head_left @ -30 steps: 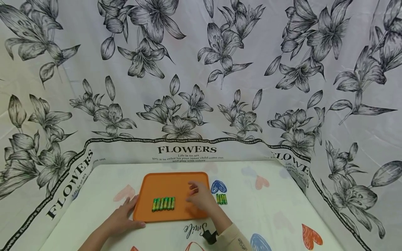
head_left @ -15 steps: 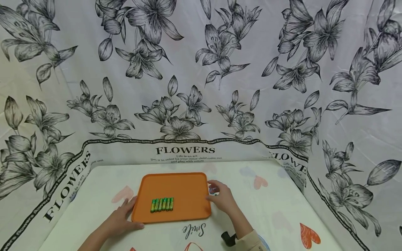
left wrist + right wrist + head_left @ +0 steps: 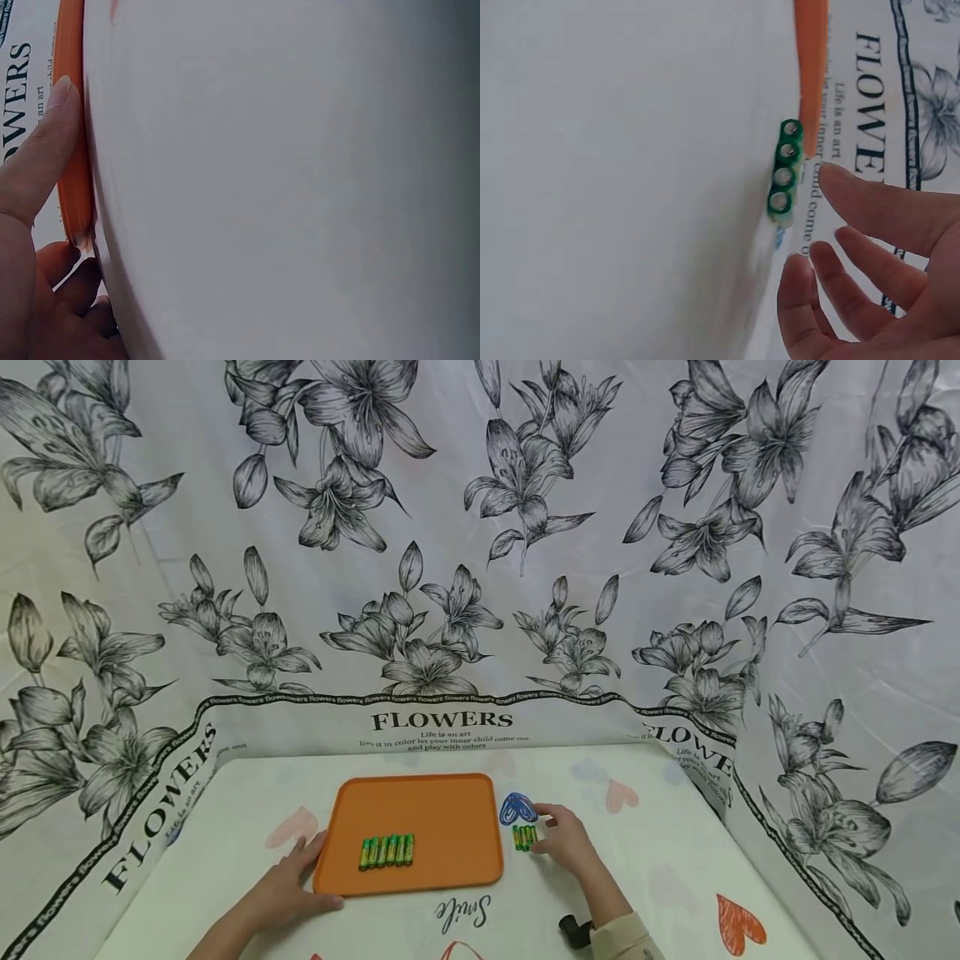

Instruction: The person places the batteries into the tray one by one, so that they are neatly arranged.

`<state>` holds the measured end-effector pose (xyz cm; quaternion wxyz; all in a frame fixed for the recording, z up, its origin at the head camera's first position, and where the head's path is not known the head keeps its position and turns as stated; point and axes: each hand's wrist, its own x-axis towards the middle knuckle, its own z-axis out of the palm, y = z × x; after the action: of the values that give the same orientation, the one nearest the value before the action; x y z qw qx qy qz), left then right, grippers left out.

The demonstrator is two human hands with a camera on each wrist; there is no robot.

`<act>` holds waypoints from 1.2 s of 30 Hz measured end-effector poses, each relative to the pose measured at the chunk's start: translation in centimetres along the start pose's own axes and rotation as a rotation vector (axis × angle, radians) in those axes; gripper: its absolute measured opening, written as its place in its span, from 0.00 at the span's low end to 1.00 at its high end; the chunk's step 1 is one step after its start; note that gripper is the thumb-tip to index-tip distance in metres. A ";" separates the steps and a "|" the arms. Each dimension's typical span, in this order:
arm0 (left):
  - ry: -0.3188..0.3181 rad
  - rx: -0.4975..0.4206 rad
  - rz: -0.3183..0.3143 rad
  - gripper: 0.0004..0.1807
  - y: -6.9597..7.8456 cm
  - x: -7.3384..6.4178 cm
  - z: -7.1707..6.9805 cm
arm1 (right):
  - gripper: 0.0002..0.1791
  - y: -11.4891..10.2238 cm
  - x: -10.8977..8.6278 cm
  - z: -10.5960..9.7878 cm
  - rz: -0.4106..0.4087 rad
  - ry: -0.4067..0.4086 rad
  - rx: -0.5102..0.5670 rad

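We are seeing the right hand (image 3: pixel 566 842) shifted from the tray's right edge since the earlier frame, now reaching beside the four batteries (image 3: pixel 526 837). Going from the left, we are finding the left hand (image 3: pixel 288 883) touching the orange tray (image 3: pixel 431 802) at its near-left corner, its grip spread. Six batteries (image 3: pixel 382 852) are lying in a row on the tray's near-left part. The other four are lying side by side on the counter (image 3: pixel 660 843), right of the tray. The right grip is standing apart; we are unable to tell whether a fingertip is touching them.
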<state>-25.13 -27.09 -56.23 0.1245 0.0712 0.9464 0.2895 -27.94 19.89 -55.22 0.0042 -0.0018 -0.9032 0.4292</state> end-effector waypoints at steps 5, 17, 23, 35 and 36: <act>-0.005 -0.001 -0.004 0.67 0.0 0.1 -0.1 | 0.41 0.6 0.5 -0.1 0.060 -0.051 -0.030; -0.009 -0.005 0.005 0.67 0.3 0.4 -0.4 | 0.30 1.2 0.3 0.1 0.101 -0.066 -0.115; -0.007 -0.010 0.011 0.67 0.2 0.3 -0.4 | 0.28 1.1 0.1 -0.4 0.087 -0.053 -0.054; -0.001 -0.023 0.010 0.66 0.1 -0.3 -0.2 | 0.28 -1.7 0.3 -0.8 -0.029 -0.074 0.084; -0.002 -0.028 0.008 0.66 0.1 -0.3 -0.1 | 0.28 -2.1 0.3 -0.7 -0.035 -0.080 0.090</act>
<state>-24.89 -27.11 -55.98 0.1253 0.0735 0.9418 0.3030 -28.25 19.09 -53.11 -0.0241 0.0313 -0.8823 0.4691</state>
